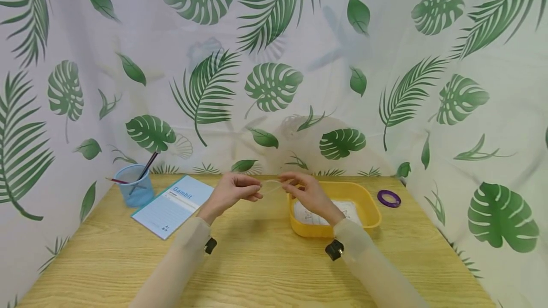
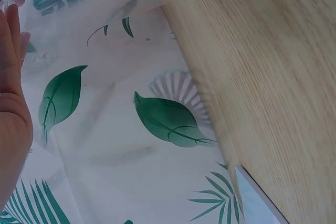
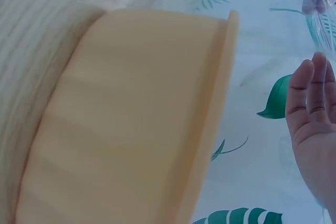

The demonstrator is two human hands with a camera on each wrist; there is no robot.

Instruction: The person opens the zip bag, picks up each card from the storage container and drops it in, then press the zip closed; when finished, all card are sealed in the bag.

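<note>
Sleeves (image 1: 171, 270) nearest. Left hand (image 1: 233, 192) and right hand (image 1: 314, 197): both grips pinching clear film (image 1: 271, 185), just left of yellow tray (image 1: 317, 230). Film's up; likely early: white printed item (image 1: 351, 210) in tray seemingly untouched.

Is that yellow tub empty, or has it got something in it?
Not empty: in the yellow tub lies a white printed item, partly hidden by the right hand in the head view.
</note>
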